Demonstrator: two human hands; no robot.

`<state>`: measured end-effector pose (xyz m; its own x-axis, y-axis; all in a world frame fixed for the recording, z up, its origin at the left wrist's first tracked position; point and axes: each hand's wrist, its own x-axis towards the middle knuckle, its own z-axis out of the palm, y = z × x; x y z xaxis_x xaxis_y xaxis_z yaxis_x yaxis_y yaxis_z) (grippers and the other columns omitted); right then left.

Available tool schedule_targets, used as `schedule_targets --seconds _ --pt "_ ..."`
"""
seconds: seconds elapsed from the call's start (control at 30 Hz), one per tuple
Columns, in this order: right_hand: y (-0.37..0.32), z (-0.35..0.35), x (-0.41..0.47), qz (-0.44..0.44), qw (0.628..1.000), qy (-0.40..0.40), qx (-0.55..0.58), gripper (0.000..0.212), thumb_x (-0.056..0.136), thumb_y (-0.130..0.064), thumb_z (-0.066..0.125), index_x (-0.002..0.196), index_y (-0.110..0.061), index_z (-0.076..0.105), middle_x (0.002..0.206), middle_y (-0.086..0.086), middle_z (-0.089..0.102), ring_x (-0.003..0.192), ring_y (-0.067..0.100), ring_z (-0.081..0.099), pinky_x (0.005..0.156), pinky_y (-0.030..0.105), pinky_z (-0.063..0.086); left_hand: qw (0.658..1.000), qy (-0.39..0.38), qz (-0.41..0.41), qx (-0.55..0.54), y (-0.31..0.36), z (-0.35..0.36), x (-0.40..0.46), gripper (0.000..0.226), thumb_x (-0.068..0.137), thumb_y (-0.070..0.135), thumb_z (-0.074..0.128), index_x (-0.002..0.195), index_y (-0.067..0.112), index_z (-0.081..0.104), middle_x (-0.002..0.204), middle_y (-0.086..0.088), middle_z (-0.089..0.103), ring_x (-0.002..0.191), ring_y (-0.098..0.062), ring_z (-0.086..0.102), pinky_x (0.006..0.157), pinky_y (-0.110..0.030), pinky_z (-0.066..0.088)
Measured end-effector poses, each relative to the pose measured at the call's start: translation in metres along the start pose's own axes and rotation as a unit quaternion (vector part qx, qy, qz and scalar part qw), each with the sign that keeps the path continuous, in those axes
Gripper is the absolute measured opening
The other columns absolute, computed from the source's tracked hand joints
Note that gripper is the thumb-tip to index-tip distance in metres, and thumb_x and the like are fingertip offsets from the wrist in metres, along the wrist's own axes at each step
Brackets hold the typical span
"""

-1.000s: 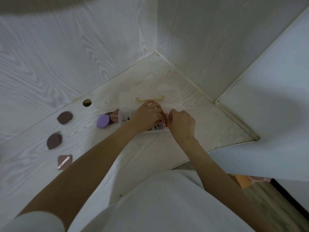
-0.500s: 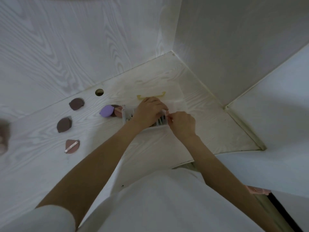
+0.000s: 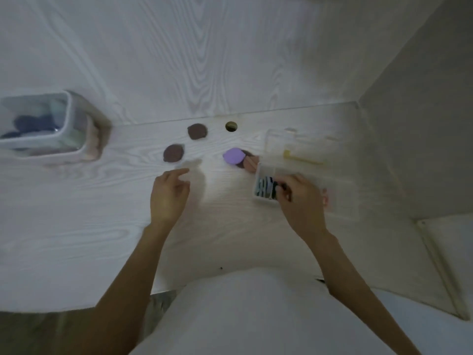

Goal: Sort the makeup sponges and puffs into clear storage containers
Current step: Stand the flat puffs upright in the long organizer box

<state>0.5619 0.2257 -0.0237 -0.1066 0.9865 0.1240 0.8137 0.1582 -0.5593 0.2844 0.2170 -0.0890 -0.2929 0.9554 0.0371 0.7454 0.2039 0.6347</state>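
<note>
Far left of frame: a clear storage jar [image 3: 48, 126] with dark and pale puffs inside, well apart from both hands. Centre, on the white desk [image 3: 76, 226]: two brown puffs, one [image 3: 173, 153] just above the left hand [image 3: 167, 194], the other [image 3: 197, 131] higher up beside a cable hole [image 3: 231, 126]. Left hand hovers with fingers loose and spread, grasping nothing, index tip near the lower brown puff. Right of centre: a purple puff [image 3: 233, 156] overlapping a pinkish one [image 3: 252, 163], touching the corner of the clear divided box [image 3: 340, 201]. Right hand [image 3: 303, 201] sits over the box, fingers curled onto the dark puffs [image 3: 266, 188] standing in its left compartment; whether it pinches one, cannot tell. Puffs look light, soft, squashy, not slippery; likely best pinched at the edge, thumb under, no force needed.
</note>
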Motion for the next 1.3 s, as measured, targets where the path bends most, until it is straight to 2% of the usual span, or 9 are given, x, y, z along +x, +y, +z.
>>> schedule_targets --seconds 0.1,0.2,0.37,0.5,0.73,0.9,1.03,1.13,1.3 --pt "-0.038 0.036 0.027 -0.081 0.991 -0.105 -0.018 0.027 0.089 -0.018 0.049 0.109 -0.011 0.065 0.117 0.008 0.06 0.105 0.024 0.055 0.074 0.029 0.044 0.99 -0.051 -0.084 0.104 -0.037 -0.002 0.013 0.047 0.085 0.044 0.055 0.119 0.012 0.057 0.123 -0.014 0.058 0.112 -0.035 0.049 0.092 -0.039 0.037" --pt "-0.064 0.074 0.055 -0.144 0.958 -0.204 -0.139 0.029 0.09 -0.016 0.047 0.116 -0.012 0.061 0.118 0.009 0.059 0.109 0.029 0.05 0.09 0.039 0.039 0.986 -0.071 -0.111 0.102 -0.045 -0.003 0.019 0.043 0.085 0.03 0.059 0.123 0.011 0.053 0.117 -0.017 0.059 0.105 -0.036 0.052 0.087 -0.04 0.04" --pt "-0.058 0.087 0.094 -0.022 0.908 -0.212 -0.362 0.033 0.088 -0.012 0.043 0.121 -0.009 0.046 0.118 0.014 0.055 0.117 0.034 0.04 0.106 0.048 0.022 0.985 -0.103 -0.135 0.003 -0.039 -0.01 0.026 0.029 0.078 0.03 0.07 0.103 0.016 0.063 0.099 -0.006 0.062 0.09 -0.021 0.057 0.075 -0.025 0.04" --pt "-0.048 0.092 0.11 0.004 0.861 -0.246 -0.446 0.024 0.093 -0.017 0.04 0.111 -0.011 0.055 0.11 0.007 0.062 0.122 0.032 0.038 0.111 0.046 0.016 0.982 -0.086 -0.147 -0.08 -0.036 -0.012 0.029 0.04 0.069 0.034 0.079 0.098 0.018 0.057 0.095 0.004 0.058 0.083 -0.01 0.054 0.068 -0.019 0.039" --pt "-0.032 0.091 0.106 -0.098 0.933 -0.088 -0.334 0.008 0.087 -0.011 0.055 0.082 -0.013 0.061 0.072 0.008 0.068 0.082 0.028 0.052 0.079 0.036 0.019 0.978 -0.06 -0.134 -0.147 -0.024 -0.009 0.021 0.027 0.07 0.025 0.079 0.089 0.022 0.061 0.086 0.005 0.06 0.073 -0.005 0.056 0.069 -0.02 0.046" --pt "-0.036 0.059 0.087 -0.045 0.999 -0.007 -0.018 0.005 0.083 -0.024 0.063 0.079 -0.023 0.064 0.074 -0.01 0.068 0.077 0.014 0.057 0.071 0.03 0.015 0.958 -0.061 -0.134 -0.248 0.007 -0.002 0.005 0.018 0.076 0.018 0.074 0.088 0.013 0.062 0.09 0.002 0.067 0.074 -0.008 0.061 0.067 -0.021 0.049" --pt "0.001 0.015 0.039 0.017 0.994 0.052 0.098 0.009 0.084 -0.034 0.063 0.079 -0.027 0.066 0.079 -0.012 0.068 0.077 0.017 0.063 0.073 0.048 0.048 0.952 -0.073 -0.067 -0.288 0.061 0.006 -0.003 0.01 0.08 0.011 0.068 0.087 0.013 0.062 0.088 0.003 0.069 0.075 -0.002 0.061 0.066 -0.017 0.047" --pt "0.047 -0.015 -0.007 0.105 0.982 0.151 0.042 0.017 0.085 -0.035 0.061 0.086 -0.019 0.067 0.088 -0.002 0.068 0.081 0.024 0.059 0.073 0.046 0.048 0.943 -0.12 0.053 -0.304 0.106 0.02 -0.004 0.01 0.084 0.009 0.066 0.09 0.012 0.06 0.091 -0.001 0.07 0.084 -0.012 0.065 0.073 -0.026 0.054" --pt "0.088 -0.048 -0.05 0.235 0.931 0.235 0.151 0.006 0.087 -0.023 0.065 0.089 -0.021 0.06 0.084 -0.003 0.066 0.072 0.016 0.059 0.066 0.034 0.049 0.911 -0.183 0.28 -0.24 0.183 0.058 0.004 0.015 0.082 -0.001 0.063 0.092 0.011 0.063 0.089 0.004 0.065 0.085 -0.009 0.063 0.078 -0.029 0.054"
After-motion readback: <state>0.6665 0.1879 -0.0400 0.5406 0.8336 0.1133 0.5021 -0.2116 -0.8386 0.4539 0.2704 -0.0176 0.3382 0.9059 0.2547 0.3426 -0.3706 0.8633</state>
